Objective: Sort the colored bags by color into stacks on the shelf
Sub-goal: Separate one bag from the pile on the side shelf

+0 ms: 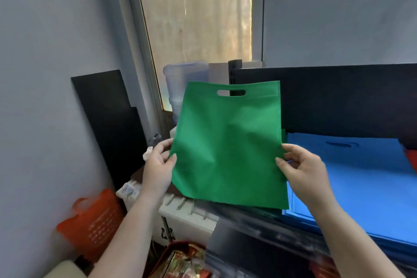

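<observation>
Forearms reaching in from the near edge, ending in two hands on one green bag (pixel 228 142). Left hand (pixel 158 165) pinching the bag's left edge low down, thumb in front, fingers behind. Right hand (pixel 302 171) pinching the right edge at about the same height, fingers curled round the fabric. Held up flat and nearly upright, cut-out handle at the far, upper end, bottom hem hanging just above the near lip of the shelf (pixel 259 221). Probably spread taut like this to check colour and square the bag before laying it down.

Just right of the bag, touching or nearly so, a blue stack (pixel 352 183) lying flat on the shelf, handle slot toward the far side. A sliver of darker green (pixel 270 212) showing under the bag's bottom hem, likely the green stack, directly below the held bag. Further right, at the frame edge, a corner of red fabric (pixel 411 160) over the blue.

Open room: shelf surface under the bag, bounded on the right by the blue stack's edge and at the far side by the dark back panel (pixel 338 97). Left of the shelf, a drop to clutter: white rack (pixel 180 207), orange basket (pixel 94 223), clear containers (pixel 185 79) by the window. Care needed at that left edge.
</observation>
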A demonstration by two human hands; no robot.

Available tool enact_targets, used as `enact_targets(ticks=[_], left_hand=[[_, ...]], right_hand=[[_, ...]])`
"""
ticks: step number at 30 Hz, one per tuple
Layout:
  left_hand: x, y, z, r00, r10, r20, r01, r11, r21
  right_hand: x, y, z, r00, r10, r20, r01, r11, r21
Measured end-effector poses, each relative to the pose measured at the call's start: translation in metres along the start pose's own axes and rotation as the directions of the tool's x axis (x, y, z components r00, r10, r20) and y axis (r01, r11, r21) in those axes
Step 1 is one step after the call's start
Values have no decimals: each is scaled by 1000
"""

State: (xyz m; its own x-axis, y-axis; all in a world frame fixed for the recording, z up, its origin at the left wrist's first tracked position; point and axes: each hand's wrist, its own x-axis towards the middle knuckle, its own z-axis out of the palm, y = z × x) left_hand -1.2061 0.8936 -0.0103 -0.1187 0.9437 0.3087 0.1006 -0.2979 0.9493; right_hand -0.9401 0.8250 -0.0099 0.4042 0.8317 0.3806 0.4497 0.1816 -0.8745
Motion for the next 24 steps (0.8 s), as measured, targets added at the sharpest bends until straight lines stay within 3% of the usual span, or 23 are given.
enact_targets(ticks=[6, 13, 19, 24], left_hand=[[58, -34, 11, 988, -3, 151, -28, 978, 206], [80, -60, 28, 967, -81, 242, -53, 864, 501], [85, -64, 24, 943, -144, 299, -126, 679, 724], [78, -34, 39, 927, -47, 372, -322, 410, 853]], right_hand=[[20, 13, 20, 997, 34, -71, -54, 951, -305], [33, 40, 32, 963, 268, -18, -231, 791, -567], [35, 44, 33, 946, 324, -14, -251, 704, -664], [33, 31, 12, 975, 223, 25, -141, 694, -706]])
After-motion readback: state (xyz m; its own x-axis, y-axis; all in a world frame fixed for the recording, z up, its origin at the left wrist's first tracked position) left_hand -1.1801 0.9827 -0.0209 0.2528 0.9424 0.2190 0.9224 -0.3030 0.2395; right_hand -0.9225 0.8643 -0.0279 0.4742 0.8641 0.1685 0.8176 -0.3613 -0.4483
